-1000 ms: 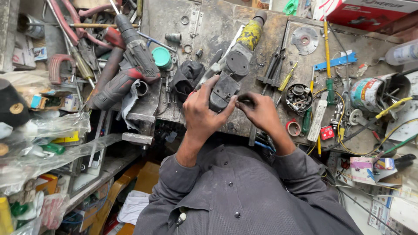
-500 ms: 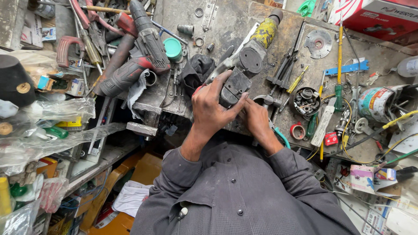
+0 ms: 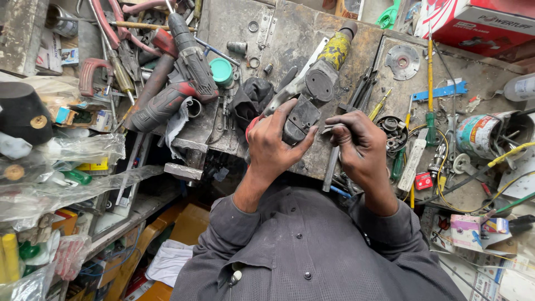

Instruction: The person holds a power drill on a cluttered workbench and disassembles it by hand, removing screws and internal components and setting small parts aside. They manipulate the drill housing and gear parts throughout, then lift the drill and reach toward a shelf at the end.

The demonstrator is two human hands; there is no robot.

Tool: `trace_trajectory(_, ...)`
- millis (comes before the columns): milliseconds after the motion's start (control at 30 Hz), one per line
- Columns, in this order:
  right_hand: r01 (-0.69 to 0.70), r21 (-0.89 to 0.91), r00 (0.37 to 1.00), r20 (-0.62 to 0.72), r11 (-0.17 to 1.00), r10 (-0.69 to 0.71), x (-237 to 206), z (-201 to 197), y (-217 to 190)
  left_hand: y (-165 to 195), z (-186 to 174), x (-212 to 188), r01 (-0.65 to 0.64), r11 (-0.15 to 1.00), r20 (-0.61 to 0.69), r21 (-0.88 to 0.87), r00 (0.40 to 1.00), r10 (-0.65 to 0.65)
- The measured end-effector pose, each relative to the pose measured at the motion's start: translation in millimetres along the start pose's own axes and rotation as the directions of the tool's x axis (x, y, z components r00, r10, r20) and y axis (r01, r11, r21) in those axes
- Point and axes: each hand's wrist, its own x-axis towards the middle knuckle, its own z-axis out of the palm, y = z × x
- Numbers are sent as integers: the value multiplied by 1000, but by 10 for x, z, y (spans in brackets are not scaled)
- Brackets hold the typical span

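Head view: left hand (image 3: 273, 146) clamped around grey rotary hammer (image 3: 312, 92) body; right hand (image 3: 359, 149) fingertips pinching a small metal part against it.

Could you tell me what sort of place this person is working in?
Most likely a power-tool repair workshop: a dismantled yellow-and-grey power tool lies on a grimy metal workbench, with a red-and-grey drill and loose screwdrivers scattered around.

The drill (image 3: 312, 92) lies mid-bench (image 3: 290, 33). At its nine o'clock lie two more drills (image 3: 178, 78); at three o'clock, a disc (image 3: 402, 61) and screwdrivers (image 3: 430, 83); a can (image 3: 482, 134) beyond.
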Motion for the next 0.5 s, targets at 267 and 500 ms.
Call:
trace_trajectory(267, 185, -258, 979, 128, 948, -156, 245, 28, -384, 21, 11, -21, -5, 1000, 2, 1, 1000, 5)
trace_trajectory(500, 146, -449, 971, 235, 881, -41, 303, -74, -501, 42, 52, -63, -32, 999, 1, 9, 999, 32)
